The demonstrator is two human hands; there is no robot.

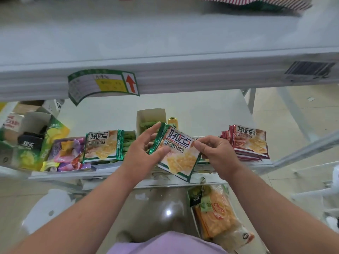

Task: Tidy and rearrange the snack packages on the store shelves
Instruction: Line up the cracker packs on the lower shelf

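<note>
Green-edged biscuit packet (178, 152) held tilted above the front edge of the lower shelf (201, 110), pinched at its left side by the left hand (145, 153), gripped at its right edge by the right hand (216, 154), green-edged stack (102, 145) lying toward the shelf's left, red-edged stack (247, 142) near its right corner.

The person is wearing a pale lilac, soft cloth top (165, 243), showing at the bottom edge of the view over the chest. Both forearms are showing bare from the frame edges forward, with no sleeves reaching them. The left hand (142, 153) and the right hand (217, 153) are wearing no gloves, rings or watch.
</note>
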